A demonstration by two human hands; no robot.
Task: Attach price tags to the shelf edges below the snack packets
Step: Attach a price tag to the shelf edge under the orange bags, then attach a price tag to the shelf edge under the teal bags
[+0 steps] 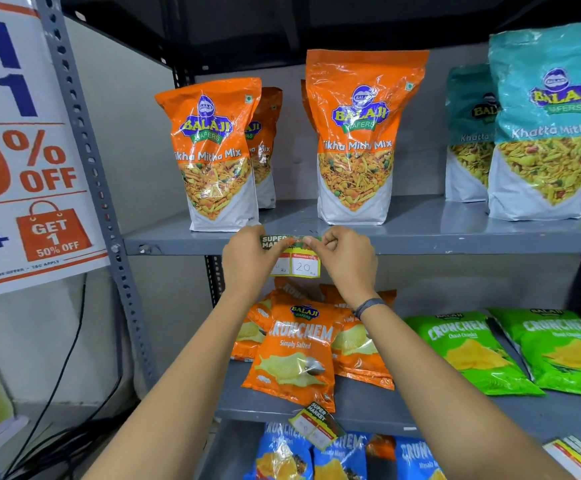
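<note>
A yellow and green price tag (pixel 301 265) marked "20" hangs against the front edge of the upper grey shelf (pixel 455 242). My left hand (pixel 247 261) pinches its top left corner and my right hand (pixel 346 261) pinches its top right, both pressed to the shelf edge. Two orange Tikha Mitha Mix packets (pixel 214 154) (pixel 358 136) stand upright on that shelf just above the tag. A second price tag (pixel 317 424) sits tilted on the edge of the shelf below, under an orange Crunchem packet (pixel 294 355).
Teal Khatta Mitha packets (pixel 542 123) stand at the upper right. Green Crunchem packets (pixel 511 351) lie on the middle shelf, blue ones (pixel 282 455) below. A discount poster (pixel 22 150) hangs on the left upright. Another tag (pixel 569 455) shows at the bottom right. Black cables (pixel 57 393) trail on the left.
</note>
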